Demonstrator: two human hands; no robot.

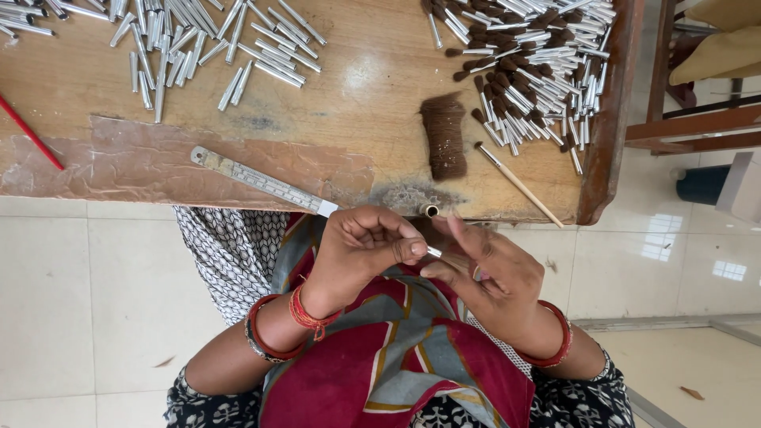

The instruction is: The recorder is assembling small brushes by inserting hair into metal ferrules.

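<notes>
Just below the near edge of the wooden table (357, 87), the person's two hands meet over their lap. The left hand (361, 250) is curled, its fingers (408, 250) pinched shut on a small metal ferrule (433, 252), a short silvery tube whose tip pokes out toward the other hand. The right hand (491, 273) sits just beside it, palm half turned up, fingers loosely spread and gripping nothing that I can see (one fingertip is close to the tube's end, though whether it touches is hard to tell).

On the table above the hands lies a tied bundle of brown bristle hair (443, 135), with a thin wooden stick (519, 185) slanting beside it. Farther right is a heap of ferrules already tufted with brown hair (531, 63); at the far left a scatter of empty metal tubes (182, 40). A steel ruler (261, 182) lies diagonally across a taped brown patch, and a red stick (30, 133) shows at the left edge.
</notes>
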